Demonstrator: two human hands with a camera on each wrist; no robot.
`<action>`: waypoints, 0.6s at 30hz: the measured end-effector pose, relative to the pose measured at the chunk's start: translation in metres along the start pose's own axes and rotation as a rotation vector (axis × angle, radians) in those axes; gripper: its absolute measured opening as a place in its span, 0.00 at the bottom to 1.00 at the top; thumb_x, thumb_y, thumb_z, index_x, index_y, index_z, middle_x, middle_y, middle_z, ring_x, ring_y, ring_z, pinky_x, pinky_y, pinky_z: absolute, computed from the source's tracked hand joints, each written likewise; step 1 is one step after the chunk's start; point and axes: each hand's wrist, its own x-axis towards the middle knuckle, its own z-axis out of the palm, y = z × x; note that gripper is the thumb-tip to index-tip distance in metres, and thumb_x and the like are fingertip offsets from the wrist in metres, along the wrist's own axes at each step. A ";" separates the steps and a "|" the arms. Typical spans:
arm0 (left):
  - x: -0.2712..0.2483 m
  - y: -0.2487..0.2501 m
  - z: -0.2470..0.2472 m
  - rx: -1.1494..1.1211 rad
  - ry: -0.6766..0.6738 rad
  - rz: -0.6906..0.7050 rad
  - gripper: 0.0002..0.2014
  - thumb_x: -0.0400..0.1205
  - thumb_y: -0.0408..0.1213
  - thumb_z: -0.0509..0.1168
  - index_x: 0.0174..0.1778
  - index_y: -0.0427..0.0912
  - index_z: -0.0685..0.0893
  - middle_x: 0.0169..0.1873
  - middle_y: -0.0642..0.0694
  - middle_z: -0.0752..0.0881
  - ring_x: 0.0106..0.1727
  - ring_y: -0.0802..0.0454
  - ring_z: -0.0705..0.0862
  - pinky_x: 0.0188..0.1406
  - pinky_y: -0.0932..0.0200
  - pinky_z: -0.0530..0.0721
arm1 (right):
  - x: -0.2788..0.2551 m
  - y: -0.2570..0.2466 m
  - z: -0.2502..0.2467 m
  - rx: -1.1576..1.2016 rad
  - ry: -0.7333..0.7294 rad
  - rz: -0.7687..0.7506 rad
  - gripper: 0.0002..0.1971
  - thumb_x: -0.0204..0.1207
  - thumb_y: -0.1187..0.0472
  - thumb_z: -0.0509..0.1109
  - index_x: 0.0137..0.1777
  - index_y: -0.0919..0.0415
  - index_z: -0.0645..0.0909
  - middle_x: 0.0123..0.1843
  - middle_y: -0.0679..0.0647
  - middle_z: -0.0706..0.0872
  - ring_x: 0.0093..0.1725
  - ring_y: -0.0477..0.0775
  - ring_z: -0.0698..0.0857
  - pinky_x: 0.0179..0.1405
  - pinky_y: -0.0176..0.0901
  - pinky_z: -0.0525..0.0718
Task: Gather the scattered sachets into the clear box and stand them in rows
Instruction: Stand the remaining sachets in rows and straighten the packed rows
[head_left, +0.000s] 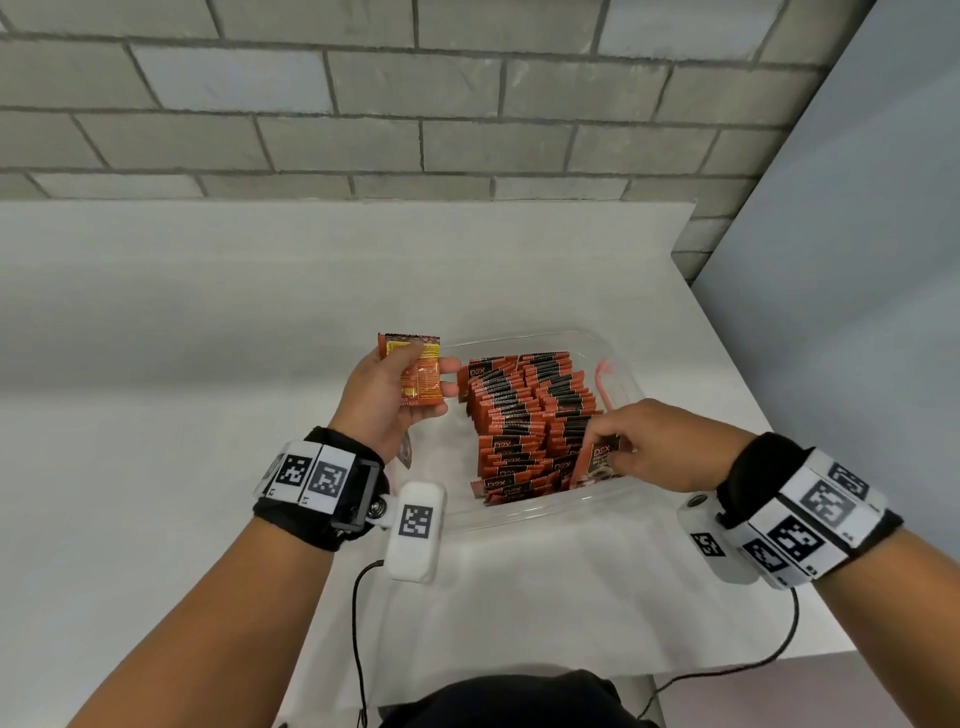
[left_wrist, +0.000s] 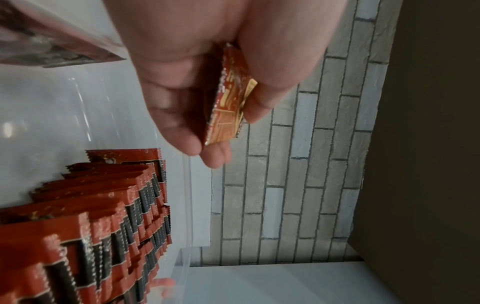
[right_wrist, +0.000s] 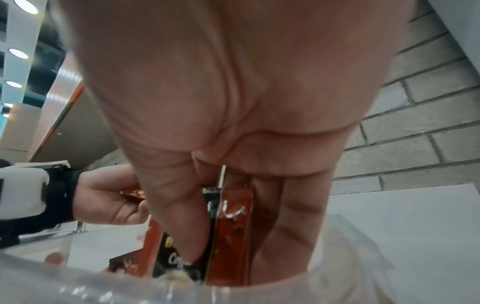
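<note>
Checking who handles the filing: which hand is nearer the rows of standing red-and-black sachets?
Right. The right hand pinches a sachet at the rows of standing red-and-black sachets; the left hand holds an orange sachet beside them.

Surface: a white table (head_left: 208, 322), plain and matte, set against a grey brick wall (head_left: 363, 104).
Right edge: ends just past the right hand (head_left: 660, 447), beside a pale grey panel (head_left: 857, 260).
On it: a clear box (head_left: 519, 512) sits directly on the top, under the right hand and just right of the left hand (head_left: 387, 400).
Box contents: red and black sachets (head_left: 524, 415) standing in rows.
Near edge: black cables (head_left: 358, 623) hang from the wrists across it.
</note>
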 end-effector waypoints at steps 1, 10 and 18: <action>0.000 0.000 0.000 0.003 0.001 -0.001 0.10 0.88 0.38 0.56 0.58 0.38 0.79 0.42 0.41 0.91 0.35 0.49 0.88 0.30 0.58 0.85 | 0.000 0.000 -0.002 0.009 0.007 0.002 0.13 0.80 0.68 0.64 0.56 0.52 0.85 0.56 0.44 0.87 0.52 0.44 0.84 0.56 0.38 0.81; 0.003 0.000 0.001 0.018 0.009 0.000 0.10 0.87 0.38 0.58 0.60 0.37 0.79 0.41 0.41 0.91 0.34 0.49 0.88 0.28 0.59 0.85 | 0.004 -0.006 -0.009 0.039 -0.038 0.028 0.15 0.78 0.71 0.60 0.55 0.57 0.85 0.52 0.49 0.88 0.48 0.47 0.84 0.48 0.38 0.82; 0.006 0.001 0.000 0.020 0.016 0.004 0.10 0.87 0.37 0.58 0.60 0.37 0.78 0.40 0.42 0.91 0.33 0.49 0.87 0.28 0.59 0.84 | 0.006 -0.011 -0.006 -0.053 -0.080 0.015 0.17 0.80 0.68 0.61 0.59 0.52 0.87 0.52 0.41 0.86 0.43 0.37 0.82 0.39 0.22 0.74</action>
